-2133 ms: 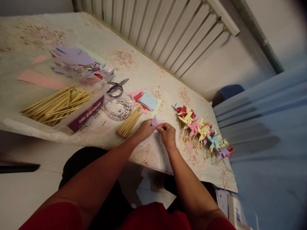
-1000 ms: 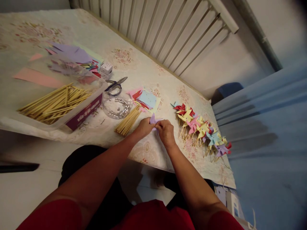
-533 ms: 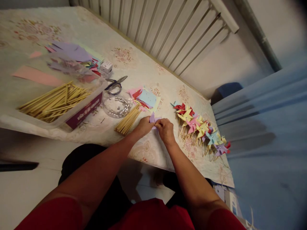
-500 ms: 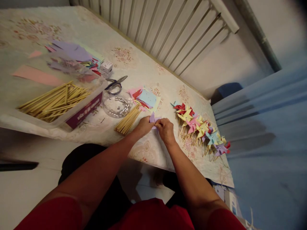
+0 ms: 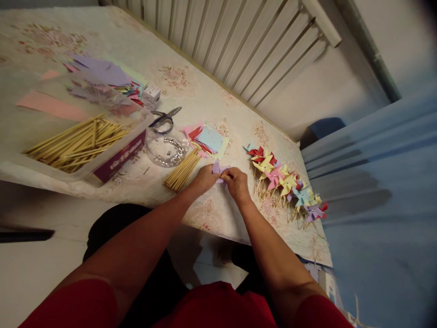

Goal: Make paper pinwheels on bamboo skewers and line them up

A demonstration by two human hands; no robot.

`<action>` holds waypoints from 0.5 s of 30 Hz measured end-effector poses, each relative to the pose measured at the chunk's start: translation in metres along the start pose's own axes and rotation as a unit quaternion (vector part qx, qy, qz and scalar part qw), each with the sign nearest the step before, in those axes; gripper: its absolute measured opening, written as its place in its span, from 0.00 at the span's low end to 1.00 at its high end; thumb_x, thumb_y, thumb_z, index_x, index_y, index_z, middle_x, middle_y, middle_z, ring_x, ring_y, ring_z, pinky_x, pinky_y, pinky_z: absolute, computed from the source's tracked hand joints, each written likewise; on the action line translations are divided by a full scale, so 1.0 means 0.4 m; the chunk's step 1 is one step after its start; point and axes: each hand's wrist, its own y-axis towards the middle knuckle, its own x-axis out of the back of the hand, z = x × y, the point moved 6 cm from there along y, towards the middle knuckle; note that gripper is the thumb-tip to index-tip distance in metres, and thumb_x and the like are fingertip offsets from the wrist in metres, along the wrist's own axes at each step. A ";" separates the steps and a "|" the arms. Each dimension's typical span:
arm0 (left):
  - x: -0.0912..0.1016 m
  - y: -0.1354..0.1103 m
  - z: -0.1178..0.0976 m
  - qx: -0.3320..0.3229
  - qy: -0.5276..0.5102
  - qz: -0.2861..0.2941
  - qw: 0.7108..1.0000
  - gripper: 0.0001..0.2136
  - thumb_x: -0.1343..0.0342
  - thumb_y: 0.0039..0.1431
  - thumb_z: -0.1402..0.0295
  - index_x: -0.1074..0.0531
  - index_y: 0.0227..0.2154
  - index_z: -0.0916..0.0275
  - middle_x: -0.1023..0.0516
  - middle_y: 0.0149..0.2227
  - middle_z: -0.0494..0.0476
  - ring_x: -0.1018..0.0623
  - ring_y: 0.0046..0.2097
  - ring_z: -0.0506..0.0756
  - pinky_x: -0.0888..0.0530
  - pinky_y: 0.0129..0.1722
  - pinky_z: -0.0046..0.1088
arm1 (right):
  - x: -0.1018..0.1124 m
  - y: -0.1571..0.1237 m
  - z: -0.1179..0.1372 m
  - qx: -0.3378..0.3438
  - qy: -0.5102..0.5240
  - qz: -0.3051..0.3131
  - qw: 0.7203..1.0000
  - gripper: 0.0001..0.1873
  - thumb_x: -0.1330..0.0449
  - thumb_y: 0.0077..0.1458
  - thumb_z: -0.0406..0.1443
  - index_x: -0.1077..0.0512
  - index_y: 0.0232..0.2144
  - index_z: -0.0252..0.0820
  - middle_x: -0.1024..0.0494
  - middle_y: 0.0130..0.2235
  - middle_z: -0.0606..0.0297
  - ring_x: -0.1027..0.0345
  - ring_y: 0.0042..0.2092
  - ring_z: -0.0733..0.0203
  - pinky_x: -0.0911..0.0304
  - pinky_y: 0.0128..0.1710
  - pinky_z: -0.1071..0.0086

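"What do you see?"

"I'm watching from far away, and I see the left hand (image 5: 205,178) and right hand (image 5: 236,183) both pinching a purple paper pinwheel (image 5: 215,167) between them. They hide its middle from me."

"What could go wrong?"

"I think the paper could rip if they pull too hard. And if the left hand bumps the wooden sticks (image 5: 182,171) just left of it, they might roll away."

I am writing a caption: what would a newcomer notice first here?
Probably the colourful paper pinwheels, lined up at the right of the floral tablecloth. Next, the purple paper held between the left hand and the right hand near the centre, then the plastic box of thin sticks at the left.
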 end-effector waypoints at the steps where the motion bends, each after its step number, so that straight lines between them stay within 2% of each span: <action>1: 0.000 0.000 0.000 -0.003 -0.001 0.000 1.000 0.11 0.46 0.52 0.72 0.24 0.36 0.70 0.21 0.34 0.57 0.27 0.34 0.52 0.35 0.31 0.25 | -0.004 -0.003 -0.010 -0.034 0.028 -0.009 0.999 0.06 0.39 0.48 0.36 0.29 0.21 0.43 0.27 0.25 0.68 0.37 0.31 0.60 0.40 0.36 0.67; 3: 0.001 0.000 0.000 -0.007 0.002 -0.002 1.000 0.10 0.46 0.53 0.71 0.24 0.36 0.69 0.21 0.34 0.57 0.27 0.35 0.53 0.35 0.31 0.25 | -0.017 -0.011 -0.028 -0.102 0.082 -0.025 0.991 0.07 0.39 0.47 0.38 0.29 0.21 0.43 0.29 0.23 0.70 0.39 0.29 0.62 0.42 0.32 0.69; 5: 0.002 -0.001 -0.001 -0.008 0.008 -0.003 1.000 0.09 0.46 0.53 0.72 0.24 0.35 0.69 0.21 0.33 0.56 0.27 0.35 0.53 0.35 0.32 0.25 | -0.024 -0.019 -0.036 -0.139 0.104 -0.034 0.984 0.07 0.39 0.47 0.39 0.30 0.21 0.43 0.30 0.22 0.71 0.40 0.27 0.63 0.43 0.30 0.69; 7: 0.003 -0.003 -0.003 -0.008 0.009 -0.003 1.000 0.09 0.46 0.53 0.72 0.24 0.34 0.69 0.21 0.32 0.56 0.27 0.34 0.52 0.35 0.31 0.25 | -0.019 -0.017 -0.026 -0.118 0.073 -0.037 0.990 0.07 0.39 0.47 0.38 0.30 0.21 0.43 0.29 0.23 0.69 0.39 0.29 0.62 0.42 0.32 0.69; 11: 0.002 -0.004 -0.007 -0.002 0.010 0.000 1.000 0.08 0.45 0.53 0.71 0.24 0.34 0.69 0.22 0.31 0.56 0.29 0.33 0.52 0.36 0.30 0.25 | -0.005 -0.007 0.015 0.001 -0.023 -0.020 1.000 0.06 0.39 0.47 0.36 0.29 0.20 0.44 0.26 0.27 0.65 0.36 0.35 0.58 0.40 0.40 0.66; 13: 0.002 -0.002 -0.005 0.000 0.003 0.000 1.000 0.09 0.45 0.53 0.71 0.24 0.35 0.69 0.22 0.32 0.56 0.29 0.33 0.52 0.36 0.31 0.25 | -0.007 -0.006 0.008 -0.017 -0.005 -0.020 1.000 0.06 0.39 0.48 0.36 0.29 0.21 0.43 0.27 0.26 0.66 0.36 0.34 0.59 0.40 0.39 0.66; 15: 0.002 -0.001 -0.002 -0.002 -0.004 -0.003 1.000 0.09 0.45 0.53 0.71 0.24 0.35 0.69 0.22 0.32 0.56 0.29 0.33 0.52 0.36 0.31 0.25 | -0.015 -0.011 -0.015 -0.081 0.043 -0.032 0.995 0.07 0.39 0.48 0.37 0.30 0.21 0.43 0.28 0.24 0.69 0.38 0.30 0.61 0.41 0.34 0.68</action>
